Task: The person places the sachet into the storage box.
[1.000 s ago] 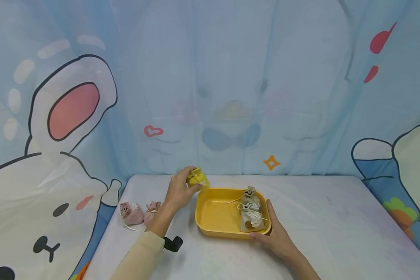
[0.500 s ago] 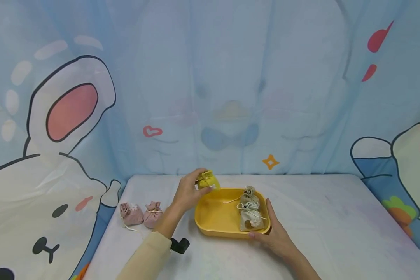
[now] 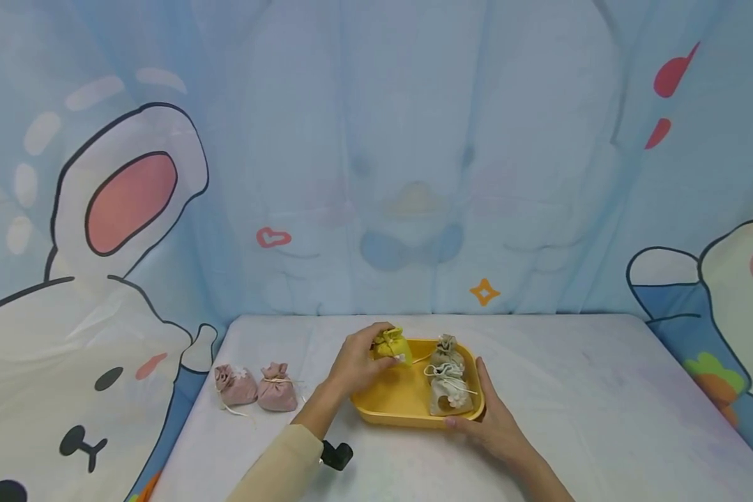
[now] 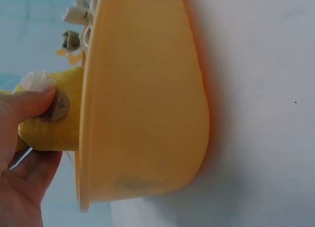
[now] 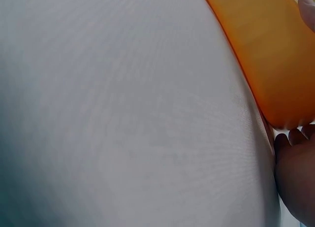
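Observation:
My left hand (image 3: 358, 364) pinches a small yellow drawstring pouch (image 3: 394, 346) between thumb and fingers, over the left back part of a yellow tray (image 3: 389, 399). Seen from the left wrist, the pouch (image 4: 64, 136) carries a white flower and a round tag, and its lower end passes behind the tray's rim (image 4: 84, 138). Two pouches, one grey-green (image 3: 447, 354) and one off-white (image 3: 450, 395), lie in the tray's right side. My right hand (image 3: 502, 429) grips the tray's right end, its thumb at the front corner and its fingers along the side.
Two pink drawstring pouches, one tipped over (image 3: 236, 385) and one upright (image 3: 277, 389), sit on the white tabletop (image 3: 577, 390) to the left. A blue curtain with cartoon prints (image 3: 408, 153) hangs behind the table. A black device (image 3: 337, 456) is at my left wrist.
My left hand has carried the yellow pouch rightward and down, from behind the tray's left corner to over its inside. The right hand and tray stay in place.

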The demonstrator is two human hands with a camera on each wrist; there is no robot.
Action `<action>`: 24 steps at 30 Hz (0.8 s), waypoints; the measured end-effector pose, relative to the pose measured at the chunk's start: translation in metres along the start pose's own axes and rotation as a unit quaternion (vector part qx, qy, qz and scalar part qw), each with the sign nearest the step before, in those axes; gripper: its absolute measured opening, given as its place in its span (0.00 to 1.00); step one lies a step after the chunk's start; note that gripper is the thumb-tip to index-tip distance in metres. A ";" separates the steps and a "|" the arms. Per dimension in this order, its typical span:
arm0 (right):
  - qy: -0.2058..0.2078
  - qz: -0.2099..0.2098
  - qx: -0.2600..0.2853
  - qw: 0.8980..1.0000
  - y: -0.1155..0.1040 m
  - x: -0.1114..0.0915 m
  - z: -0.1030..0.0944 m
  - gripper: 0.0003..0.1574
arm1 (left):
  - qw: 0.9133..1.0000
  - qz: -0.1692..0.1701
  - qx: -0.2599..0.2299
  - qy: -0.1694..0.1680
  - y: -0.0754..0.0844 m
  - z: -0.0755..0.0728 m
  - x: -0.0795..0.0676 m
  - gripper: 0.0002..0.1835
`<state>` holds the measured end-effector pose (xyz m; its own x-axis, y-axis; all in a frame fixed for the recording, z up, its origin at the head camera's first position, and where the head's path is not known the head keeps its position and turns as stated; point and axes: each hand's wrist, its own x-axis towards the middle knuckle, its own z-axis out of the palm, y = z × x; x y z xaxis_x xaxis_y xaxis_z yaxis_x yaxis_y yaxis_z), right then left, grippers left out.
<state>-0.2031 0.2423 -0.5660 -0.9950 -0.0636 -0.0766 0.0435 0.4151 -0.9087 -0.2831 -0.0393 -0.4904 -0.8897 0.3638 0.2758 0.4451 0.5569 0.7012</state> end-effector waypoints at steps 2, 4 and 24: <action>0.002 0.002 -0.007 1.000 0.000 0.000 0.000 0.88 | 1.000 -0.002 -0.003 -0.004 0.000 0.002 0.001 0.31; 0.003 0.006 -0.012 1.000 0.000 0.000 0.000 0.88 | 1.000 -0.005 -0.005 -0.009 0.001 0.005 0.002 0.30; -0.008 0.014 -0.002 1.000 -0.004 0.000 0.000 0.86 | 0.999 0.010 0.027 -0.027 0.000 0.036 0.010 0.29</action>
<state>-0.2034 0.2405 -0.5623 -0.9919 -0.0665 -0.1086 0.0708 0.4212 -0.9042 -0.2885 -0.0083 -0.5111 -0.8740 0.4148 0.2530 0.4696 0.5876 0.6589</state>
